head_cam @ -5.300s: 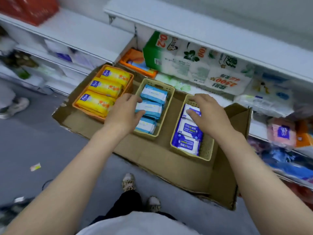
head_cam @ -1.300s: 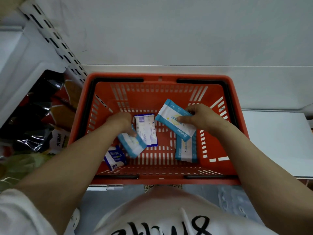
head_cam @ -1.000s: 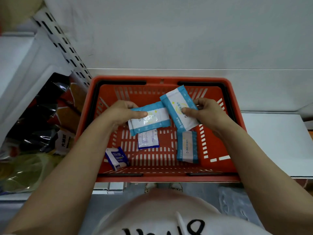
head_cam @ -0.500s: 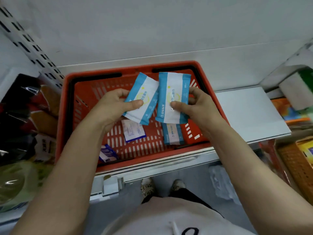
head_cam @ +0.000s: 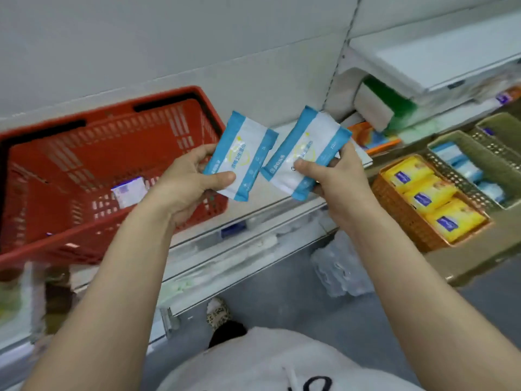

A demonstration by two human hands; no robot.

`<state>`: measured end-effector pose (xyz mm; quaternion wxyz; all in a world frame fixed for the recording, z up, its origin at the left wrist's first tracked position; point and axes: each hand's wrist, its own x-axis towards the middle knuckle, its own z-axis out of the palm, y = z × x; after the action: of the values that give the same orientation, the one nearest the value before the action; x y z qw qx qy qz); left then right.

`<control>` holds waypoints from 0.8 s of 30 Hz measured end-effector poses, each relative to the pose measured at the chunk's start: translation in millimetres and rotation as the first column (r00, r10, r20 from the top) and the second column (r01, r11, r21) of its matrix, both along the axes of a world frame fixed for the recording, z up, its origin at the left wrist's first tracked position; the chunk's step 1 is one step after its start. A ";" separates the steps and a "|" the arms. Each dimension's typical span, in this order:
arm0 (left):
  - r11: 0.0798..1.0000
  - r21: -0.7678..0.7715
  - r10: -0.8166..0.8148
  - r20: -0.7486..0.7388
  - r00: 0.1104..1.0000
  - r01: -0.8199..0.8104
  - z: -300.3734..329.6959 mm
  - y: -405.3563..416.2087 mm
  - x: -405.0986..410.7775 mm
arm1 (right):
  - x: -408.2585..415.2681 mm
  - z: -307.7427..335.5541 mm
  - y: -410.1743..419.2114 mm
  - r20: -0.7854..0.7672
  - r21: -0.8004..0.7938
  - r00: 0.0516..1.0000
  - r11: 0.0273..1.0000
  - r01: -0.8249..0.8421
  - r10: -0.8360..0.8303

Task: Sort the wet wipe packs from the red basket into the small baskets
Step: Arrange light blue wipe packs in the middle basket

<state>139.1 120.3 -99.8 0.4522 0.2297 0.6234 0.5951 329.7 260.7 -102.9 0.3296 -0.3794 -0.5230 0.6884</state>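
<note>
Left hand (head_cam: 184,182) and right hand (head_cam: 335,179) each grip a blue pack (head_cam: 239,155); the matching basket (head_cam: 479,162) lies far right, nearer the right hand.

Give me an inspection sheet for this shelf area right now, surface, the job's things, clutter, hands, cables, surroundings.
Surface: white shelf carrying the red basket.
Job's things: two light-blue wet wipe packs, left pack and right pack, both lifted clear of the basket; one blue-edged pack left on its floor. Green small basket holds light-blue packs; orange small basket holds yellow ones.
Clutter: clear plastic bag on the floor.
Hands: left hand grips the left pack; right hand grips the right pack.
Cables: nothing seen.
Surroundings: cardboard tray under the small baskets, stocked shelves on the right.
</note>
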 end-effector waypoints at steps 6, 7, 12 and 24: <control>0.993 -0.005 -0.121 0.066 0.990 0.122 -24.4 56.7 161.6 | 182.1 -27.8 29.4 0.026 0.025 0.978 0.979 0.204 -0.205; 0.989 -0.009 -0.146 0.068 0.987 0.147 -28.1 65.3 187.7 | 211.1 -32.7 33.3 0.047 0.005 0.968 0.969 0.247 -0.247; 0.952 -0.040 -0.298 0.092 0.950 0.303 -39.3 107.8 306.2 | 340.5 -50.1 47.3 0.202 -0.009 0.878 0.896 0.445 -0.434; 0.878 -0.134 -0.450 0.092 0.888 0.459 -75.3 259.4 442.2 | 490.2 -81.8 146.4 0.278 -0.057 0.745 0.764 0.643 -0.606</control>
<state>581.3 379.7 -175.1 0.6133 0.3170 0.5823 0.4294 819.9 407.2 -184.6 0.4454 -0.6377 -0.3485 0.5230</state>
